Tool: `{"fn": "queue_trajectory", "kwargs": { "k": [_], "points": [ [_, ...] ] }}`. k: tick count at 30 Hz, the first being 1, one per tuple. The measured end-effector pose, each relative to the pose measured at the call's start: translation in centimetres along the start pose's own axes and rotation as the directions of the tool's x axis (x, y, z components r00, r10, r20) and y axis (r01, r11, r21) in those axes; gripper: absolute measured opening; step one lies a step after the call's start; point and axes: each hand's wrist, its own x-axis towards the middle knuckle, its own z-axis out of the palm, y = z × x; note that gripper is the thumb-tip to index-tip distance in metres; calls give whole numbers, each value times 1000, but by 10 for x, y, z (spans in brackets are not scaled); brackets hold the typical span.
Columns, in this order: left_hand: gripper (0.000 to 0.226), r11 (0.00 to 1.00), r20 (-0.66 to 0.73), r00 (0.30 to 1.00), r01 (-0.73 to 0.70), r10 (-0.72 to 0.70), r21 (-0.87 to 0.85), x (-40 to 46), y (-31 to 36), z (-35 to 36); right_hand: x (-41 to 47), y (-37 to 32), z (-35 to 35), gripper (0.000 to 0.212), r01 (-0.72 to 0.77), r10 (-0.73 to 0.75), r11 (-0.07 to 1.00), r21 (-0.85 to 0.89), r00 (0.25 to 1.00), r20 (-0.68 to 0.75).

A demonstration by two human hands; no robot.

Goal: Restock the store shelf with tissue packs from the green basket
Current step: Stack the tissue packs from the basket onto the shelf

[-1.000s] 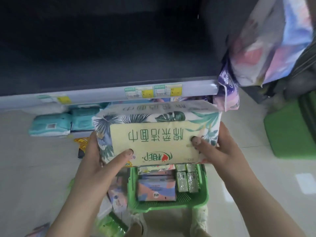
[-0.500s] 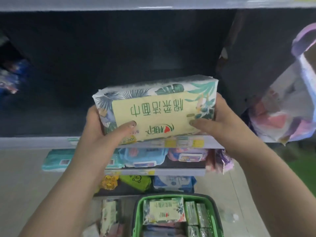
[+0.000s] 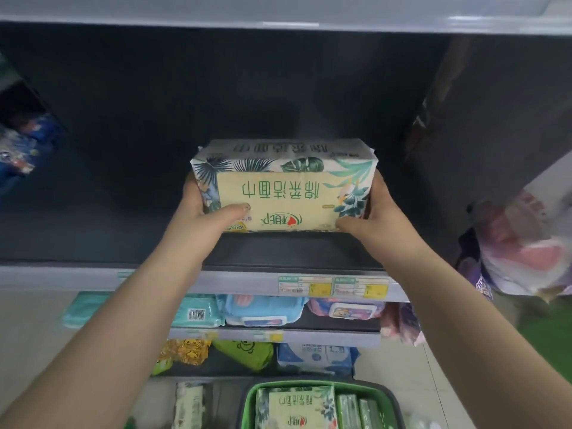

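Observation:
A tissue pack (image 3: pixel 283 187) with a yellow label and leaf print sits on the dark shelf board (image 3: pixel 278 249), its text upside down. My left hand (image 3: pixel 205 212) grips its left end, thumb on the front face. My right hand (image 3: pixel 370 212) grips its right end, fingers round the side. Below, the green basket (image 3: pixel 249 404) holds another pack of the same kind (image 3: pixel 295 407) and some slimmer green packs (image 3: pixel 356 410).
The shelf bay around the pack is dark and bare. Blue packages (image 3: pixel 21 150) lie at its far left. Price tags (image 3: pixel 334 286) line the shelf edge. Wet-wipe packs (image 3: pixel 263 309) fill the lower shelves. A pink-and-white bag (image 3: pixel 523 246) hangs at the right.
Both hands have raised the tissue pack from above the basket and pushed it forward onto the dark shelf board. The view has tilted up toward the shelf.

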Motion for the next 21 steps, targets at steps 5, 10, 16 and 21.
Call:
{"fn": "queue_trajectory", "kwargs": {
  "k": [5, 10, 16, 21],
  "points": [
    [70, 1000, -26, 1000, -12, 12, 17, 20, -12, 3, 15, 8, 8, 86, -28, 24, 996, -82, 998, -52],
    [51, 995, -109, 994, 10, 1, 104, 41, -21, 13, 39, 16, 22, 65, -92, 65, 987, -130, 977, -204],
    [49, 987, -159, 986, 71, -48, 143, 68, -28, 23, 62, 16, 32, 44, -209, 129, 959, -192, 924, -361],
    [48, 981, -256, 964, 110, -66, 160, 77, -32, 27, 69, 15, 33, 43, -240, 83, 862, -446, 935, -344]
  ]
}}
